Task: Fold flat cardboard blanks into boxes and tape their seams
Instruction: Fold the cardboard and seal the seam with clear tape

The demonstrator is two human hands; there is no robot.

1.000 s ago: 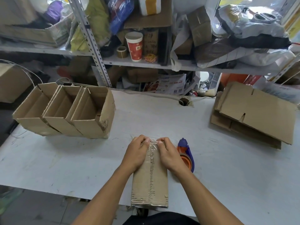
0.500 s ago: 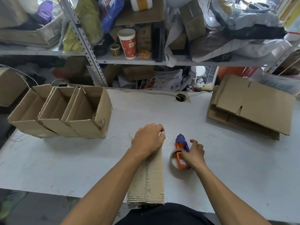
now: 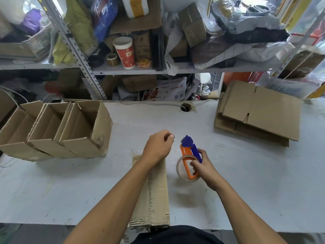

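I'm gripping the tape dispenser right of the light, stiff box with my right hand; left hand is curling, seemingly empty.

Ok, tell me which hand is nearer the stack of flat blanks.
Right. The right hand grips the tape dispenser, on the stack of flat blanks' side; the left hand is further away, over the box.

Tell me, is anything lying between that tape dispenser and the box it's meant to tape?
Nothing visible. The right hand grips the tape dispenser just right of the box, with only bare table between; the left hand rests at the box's far end.
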